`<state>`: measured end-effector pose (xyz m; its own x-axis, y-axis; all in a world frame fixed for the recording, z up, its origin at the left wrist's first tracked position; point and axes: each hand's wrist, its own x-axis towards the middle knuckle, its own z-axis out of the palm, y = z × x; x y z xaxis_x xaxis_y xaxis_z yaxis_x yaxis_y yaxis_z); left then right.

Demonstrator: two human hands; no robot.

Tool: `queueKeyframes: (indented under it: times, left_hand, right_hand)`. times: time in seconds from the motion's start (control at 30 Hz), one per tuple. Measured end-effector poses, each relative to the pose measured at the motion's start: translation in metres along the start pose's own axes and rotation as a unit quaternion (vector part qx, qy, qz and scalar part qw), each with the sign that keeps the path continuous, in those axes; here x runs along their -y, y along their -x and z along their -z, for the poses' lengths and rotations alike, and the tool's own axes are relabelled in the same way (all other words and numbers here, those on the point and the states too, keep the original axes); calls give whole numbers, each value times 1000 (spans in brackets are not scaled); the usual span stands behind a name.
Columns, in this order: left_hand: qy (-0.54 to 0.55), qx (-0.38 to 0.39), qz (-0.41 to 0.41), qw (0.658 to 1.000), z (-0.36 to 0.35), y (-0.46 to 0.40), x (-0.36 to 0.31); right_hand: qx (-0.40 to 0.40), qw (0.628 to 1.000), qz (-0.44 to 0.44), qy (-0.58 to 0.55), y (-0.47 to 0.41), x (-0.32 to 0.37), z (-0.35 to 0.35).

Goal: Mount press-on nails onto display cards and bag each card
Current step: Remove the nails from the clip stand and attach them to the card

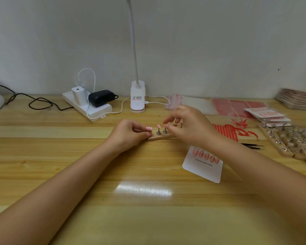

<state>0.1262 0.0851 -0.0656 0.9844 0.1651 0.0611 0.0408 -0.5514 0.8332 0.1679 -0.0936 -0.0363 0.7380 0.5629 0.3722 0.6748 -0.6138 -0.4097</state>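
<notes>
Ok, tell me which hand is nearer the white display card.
Right. The right hand hovers just beyond the display card; the left hand is farther left.

One head-worn view looks forward and down, close over the table (60, 156), edges seemingly blurred.

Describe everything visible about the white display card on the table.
The display card is white, rounded at the corners and looks like stiff paper. It lies flat on the wooden table, turned askew, below the right forearm, which covers its upper right edge. Five pink nails sit in a row near its top, above the printed words "Handmade Nail". Neither of the hands touches it.
</notes>
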Motion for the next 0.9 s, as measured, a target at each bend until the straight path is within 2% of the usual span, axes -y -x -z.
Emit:
queueKeyframes:
  times: [0.3,0.5,0.63,0.7,0.8,0.9]
  left_hand:
    - [28,-51,-53,997,-10,8,0]
    - [25,-57,-67,996,-10,11,-2]
    - [38,-58,-74,995,-11,11,-2]
    - [27,-62,-80,994,-12,12,-1]
    - [-3,-62,-79,995,-10,11,-1]
    - [-42,-32,-71,996,-6,9,-1]
  right_hand:
    - [-3,999,25,19,-7,13,-12]
    - [11,990,85,108,-10,22,-16]
    - [21,970,144,193,-13,21,-17]
    - [1,980,122,157,-16,17,-14]
    - [-63,998,27,10,-20,15,-4]
    - [-136,983,-24,-121,-7,13,12]
